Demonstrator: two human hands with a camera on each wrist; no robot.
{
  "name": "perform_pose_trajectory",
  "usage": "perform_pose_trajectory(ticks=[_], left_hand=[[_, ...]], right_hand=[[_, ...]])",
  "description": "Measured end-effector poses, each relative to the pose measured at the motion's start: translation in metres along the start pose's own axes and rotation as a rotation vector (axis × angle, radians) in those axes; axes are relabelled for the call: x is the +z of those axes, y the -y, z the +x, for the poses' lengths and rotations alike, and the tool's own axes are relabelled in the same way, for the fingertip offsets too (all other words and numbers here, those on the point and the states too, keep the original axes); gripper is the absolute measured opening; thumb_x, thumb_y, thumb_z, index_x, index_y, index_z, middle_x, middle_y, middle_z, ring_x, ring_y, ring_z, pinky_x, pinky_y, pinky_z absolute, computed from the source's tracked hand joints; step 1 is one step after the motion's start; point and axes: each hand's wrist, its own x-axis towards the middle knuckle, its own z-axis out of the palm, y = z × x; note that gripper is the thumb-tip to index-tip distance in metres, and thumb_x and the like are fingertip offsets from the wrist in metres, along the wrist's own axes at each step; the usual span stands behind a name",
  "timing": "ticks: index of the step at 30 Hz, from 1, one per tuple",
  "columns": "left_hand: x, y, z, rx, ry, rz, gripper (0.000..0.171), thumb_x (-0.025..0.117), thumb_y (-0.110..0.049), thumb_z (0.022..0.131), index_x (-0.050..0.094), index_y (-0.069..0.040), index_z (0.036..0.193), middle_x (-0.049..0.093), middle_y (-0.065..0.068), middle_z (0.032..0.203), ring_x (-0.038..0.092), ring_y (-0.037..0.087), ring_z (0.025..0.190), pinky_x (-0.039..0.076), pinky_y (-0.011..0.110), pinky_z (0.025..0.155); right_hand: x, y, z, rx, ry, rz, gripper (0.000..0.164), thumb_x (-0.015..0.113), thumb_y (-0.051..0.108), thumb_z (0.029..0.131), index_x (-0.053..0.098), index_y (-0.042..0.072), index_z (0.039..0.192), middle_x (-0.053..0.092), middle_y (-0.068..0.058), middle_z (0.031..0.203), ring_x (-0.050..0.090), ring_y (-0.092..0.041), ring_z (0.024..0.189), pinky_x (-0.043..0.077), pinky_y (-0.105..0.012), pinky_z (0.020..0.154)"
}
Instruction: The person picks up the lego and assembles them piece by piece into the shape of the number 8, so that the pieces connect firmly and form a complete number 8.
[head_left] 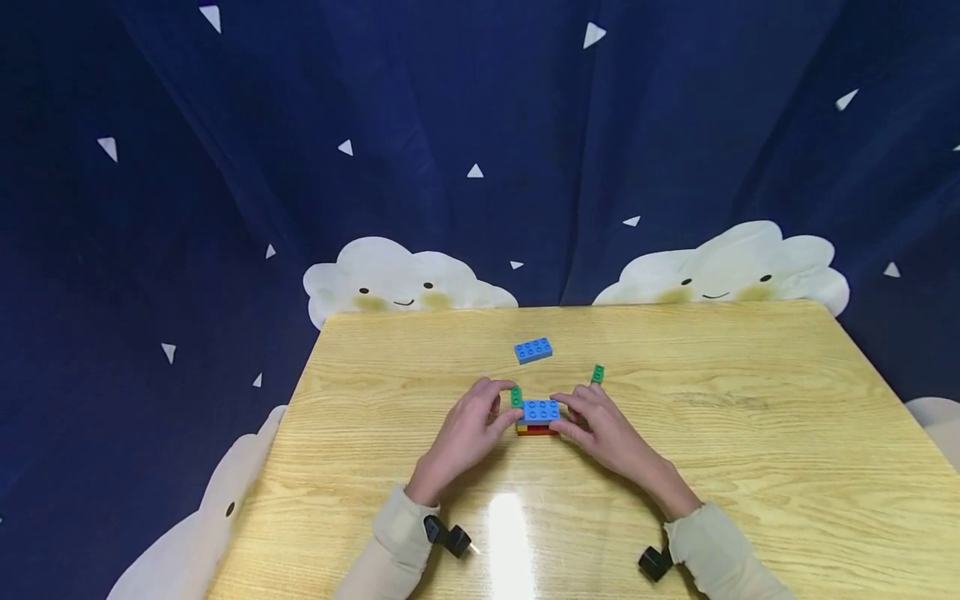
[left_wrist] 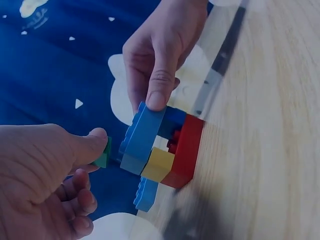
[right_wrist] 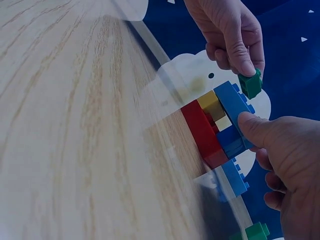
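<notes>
My left hand pinches a small green brick between thumb and fingers, just above the left end of a stack's top. That stack has a long red brick at the bottom. A yellow brick and a darker blue brick sit on it, with a gap between them. Across both lies a long light blue brick, studs up. With thumb and fingers, my right hand grips its right end. In the left wrist view the green brick appears slightly apart from the blue studs.
Behind the stack, another long blue brick lies on the wooden table. A second small green brick lies just beyond my right fingers. The dark blue curtain hangs along the table's far edge.
</notes>
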Motion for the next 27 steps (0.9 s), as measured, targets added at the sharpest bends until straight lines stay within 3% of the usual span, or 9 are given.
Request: perform_pose_trajectory(ticks=[18, 27], left_hand=[[0.0044, -0.0019, -0.0018, 0.020, 0.034, 0.031, 0.042, 0.072, -0.032, 0.101, 0.065, -0.010, 0.136, 0.050, -0.004, 0.087, 0.047, 0.012, 0.073, 0.038, 0.024, 0.059], [0.0053, 0.0018, -0.0014, 0.069, 0.038, 0.055, 0.041, 0.070, -0.033, 0.102, 0.065, -0.010, 0.134, 0.054, -0.004, 0.091, 0.049, 0.010, 0.075, 0.042, 0.023, 0.060]], right_hand=[[0.0014, -0.0015, -0.0004, -0.015, -0.007, -0.010, 0.042, 0.076, 0.028, 0.097, 0.071, 0.005, 0.131, 0.044, 0.011, 0.083, 0.039, -0.011, 0.088, 0.033, -0.031, 0.078], [0.0013, -0.0001, 0.0002, -0.009, 0.004, -0.010, 0.041, 0.075, 0.029, 0.098, 0.070, 0.006, 0.132, 0.044, 0.010, 0.082, 0.040, -0.011, 0.087, 0.034, -0.032, 0.078]])
